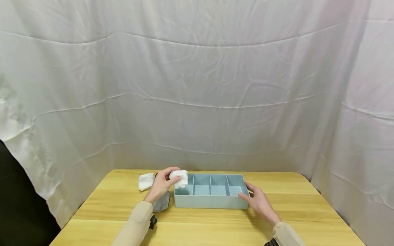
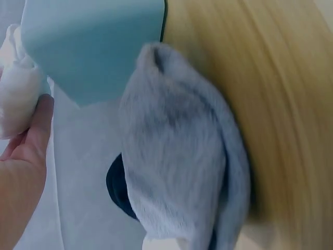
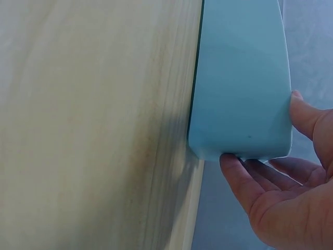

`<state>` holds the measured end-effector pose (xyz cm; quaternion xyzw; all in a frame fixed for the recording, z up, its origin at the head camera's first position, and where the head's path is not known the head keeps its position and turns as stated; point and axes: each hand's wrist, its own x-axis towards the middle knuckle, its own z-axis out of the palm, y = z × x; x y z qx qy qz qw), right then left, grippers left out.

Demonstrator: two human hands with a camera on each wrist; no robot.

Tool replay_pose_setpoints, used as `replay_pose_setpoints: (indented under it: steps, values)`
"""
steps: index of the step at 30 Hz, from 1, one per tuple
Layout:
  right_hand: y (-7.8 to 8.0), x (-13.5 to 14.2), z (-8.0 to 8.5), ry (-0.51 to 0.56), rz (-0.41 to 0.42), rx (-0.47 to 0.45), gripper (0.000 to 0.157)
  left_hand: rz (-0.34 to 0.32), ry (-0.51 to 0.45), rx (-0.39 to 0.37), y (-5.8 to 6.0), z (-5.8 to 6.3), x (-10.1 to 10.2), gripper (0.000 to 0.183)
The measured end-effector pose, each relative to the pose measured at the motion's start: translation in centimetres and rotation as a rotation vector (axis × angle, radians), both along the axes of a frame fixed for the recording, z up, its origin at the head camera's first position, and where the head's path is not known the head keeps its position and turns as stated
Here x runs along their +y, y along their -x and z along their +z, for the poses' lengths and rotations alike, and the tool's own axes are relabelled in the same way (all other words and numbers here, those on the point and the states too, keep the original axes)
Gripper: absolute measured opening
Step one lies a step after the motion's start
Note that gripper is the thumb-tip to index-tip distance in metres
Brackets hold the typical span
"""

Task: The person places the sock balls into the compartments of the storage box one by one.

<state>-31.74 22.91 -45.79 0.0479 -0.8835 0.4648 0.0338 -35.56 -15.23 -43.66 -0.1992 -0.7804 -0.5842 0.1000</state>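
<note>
Fingers of the left hand (image 1: 161, 183) pinch a white bundle (image 1: 182, 177); the right hand (image 1: 260, 202) grasps the blue box (image 1: 212, 202) at three o'clock.

White cloth (image 2: 21, 96) cropped, dark item (image 2: 118, 186) seemingly part-hidden

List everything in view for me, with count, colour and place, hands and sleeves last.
Divided box: 1, light blue, on the table, four compartments
White bundle: 1, white, held above the box's left end
White cloth: 1, white, on the table, left of the box
Grey cloth: 1, grey, on the table by the box's left end
Dark item: 1, near-black, mostly hidden behind the grey cloth
Table: 1, yellow wood-grain, beneath everything
Curtain: count unclear, pale grey, behind and beside the table
Black shape: 1, black, left edge, unidentifiable
Wrist devices: 2, black, one per wrist
Left hand: 1, bare, holding the white bundle
Right hand: 1, bare, at the box's right end
Sleeves: 2, beige, both forearms
</note>
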Motion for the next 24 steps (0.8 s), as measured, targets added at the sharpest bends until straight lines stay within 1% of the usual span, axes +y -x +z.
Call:
replay_pose_setpoints:
  steps: [3,5,8,12,16,20,24]
  values:
    - [-0.1,0.0,-0.1,0.011,-0.005,-0.013,0.070,-0.008,0.034,-0.001,-1.0,0.6,0.8,0.035]
    - [-0.1,0.0,-0.1,0.012,-0.007,-0.018,0.070,-0.002,0.049,-0.005,-1.2,0.6,1.2,0.035]
    - [-0.1,0.0,-0.1,0.008,-0.010,-0.016,0.068,0.012,0.064,0.002,-0.3,-0.8,1.5,0.036]
    - [0.0,-0.2,0.1,0.006,-0.009,-0.017,0.068,0.037,0.101,0.015,1.2,-2.5,1.4,0.034]
    - [-0.1,-0.2,0.2,0.010,-0.010,-0.017,0.067,0.037,0.130,0.028,1.3,-2.5,1.4,0.032]
    - [0.0,-0.2,0.2,0.003,-0.014,-0.014,0.068,0.027,0.142,0.037,1.3,-2.7,1.4,0.036]
    - [0.0,-0.1,0.1,-0.001,-0.020,-0.024,0.069,0.039,0.152,0.030,1.3,-2.9,1.3,0.038]
